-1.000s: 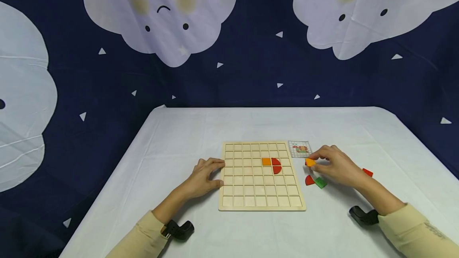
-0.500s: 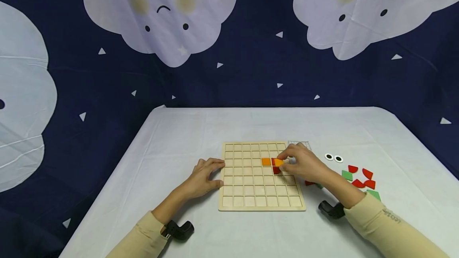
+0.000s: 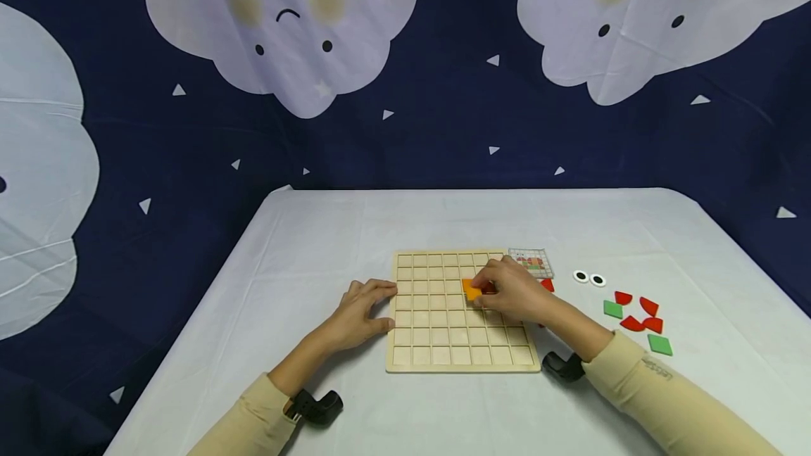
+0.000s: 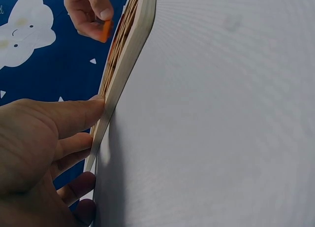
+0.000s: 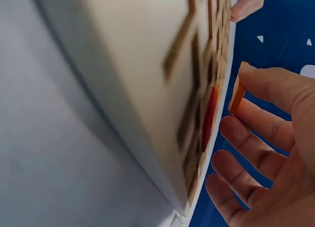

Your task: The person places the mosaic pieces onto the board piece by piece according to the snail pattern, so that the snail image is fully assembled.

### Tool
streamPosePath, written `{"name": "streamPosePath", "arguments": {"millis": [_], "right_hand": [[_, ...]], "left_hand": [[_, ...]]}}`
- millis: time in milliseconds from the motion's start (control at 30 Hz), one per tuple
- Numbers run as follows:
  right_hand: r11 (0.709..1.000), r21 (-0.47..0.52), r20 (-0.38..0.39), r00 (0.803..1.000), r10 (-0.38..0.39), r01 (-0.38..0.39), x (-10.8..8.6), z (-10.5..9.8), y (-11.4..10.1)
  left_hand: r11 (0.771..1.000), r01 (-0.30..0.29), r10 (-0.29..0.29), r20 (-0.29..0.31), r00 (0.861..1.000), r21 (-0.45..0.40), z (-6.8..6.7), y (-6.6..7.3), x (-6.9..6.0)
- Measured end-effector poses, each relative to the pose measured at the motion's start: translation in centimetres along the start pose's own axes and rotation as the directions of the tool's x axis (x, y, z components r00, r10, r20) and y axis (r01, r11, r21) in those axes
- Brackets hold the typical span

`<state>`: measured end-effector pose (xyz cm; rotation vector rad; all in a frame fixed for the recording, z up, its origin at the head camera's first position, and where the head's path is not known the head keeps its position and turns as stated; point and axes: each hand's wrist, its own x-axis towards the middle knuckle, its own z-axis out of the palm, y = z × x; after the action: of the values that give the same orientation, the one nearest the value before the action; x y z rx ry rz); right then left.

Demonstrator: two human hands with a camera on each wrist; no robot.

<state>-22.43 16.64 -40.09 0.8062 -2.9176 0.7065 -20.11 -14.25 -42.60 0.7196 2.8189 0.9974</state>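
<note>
A pale wooden grid board [image 3: 437, 319] lies on the table. My left hand [image 3: 362, 312] is at its left edge, thumb and fingertips touching the rim; the left wrist view [image 4: 54, 138] shows the thumb laid straight against it. My right hand [image 3: 514, 291] pinches an orange tile [image 3: 472, 294] between thumb and index finger, above the board's right half. In the right wrist view the orange tile [image 5: 238, 95] is tilted and apart from the board, its other fingers loosely bent. Red pieces [image 5: 209, 119] sit in the board, mostly hidden by my right hand in the head view.
A small printed pattern card [image 3: 531, 262] lies beyond the board's right corner. To the right are two white-and-black eye discs [image 3: 589, 279], several red rounded pieces [image 3: 632, 324] and green tiles [image 3: 660, 345]. Another red piece [image 3: 548, 285] is near the card.
My right hand has carried the orange tile leftward from the loose pieces beside the board to over the grid. My left hand has stayed at the board's left edge.
</note>
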Motion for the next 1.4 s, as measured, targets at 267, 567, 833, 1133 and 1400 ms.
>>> {"name": "streamPosePath", "arguments": {"millis": [267,567,833,1133,1400], "right_hand": [[0.999,-0.047,-0.001,1.0,-0.001,0.001,-0.1,0.53,-0.09],[0.997,-0.07,0.012,1.0,-0.014,0.015,-0.08,0.69,-0.03],[0.997,-0.075,0.021,1.0,-0.011,0.013,-0.04,0.68,-0.1],[0.998,-0.07,0.021,1.0,-0.006,0.008,-0.15,0.67,-0.12],[0.999,-0.032,-0.005,1.0,-0.005,0.005,-0.14,0.48,0.08]], "left_hand": [[1.0,-0.007,0.007,0.0,1.0,-0.008,0.0,-0.09,0.01],[1.0,0.003,-0.003,0.008,1.0,-0.021,-0.07,0.0,-0.07],[1.0,0.01,-0.01,0.008,1.0,-0.013,-0.08,-0.04,-0.09],[1.0,0.017,-0.017,0.013,1.0,-0.012,-0.06,0.08,-0.1],[1.0,0.012,-0.012,0.008,1.0,-0.013,0.0,0.09,-0.08]]}}
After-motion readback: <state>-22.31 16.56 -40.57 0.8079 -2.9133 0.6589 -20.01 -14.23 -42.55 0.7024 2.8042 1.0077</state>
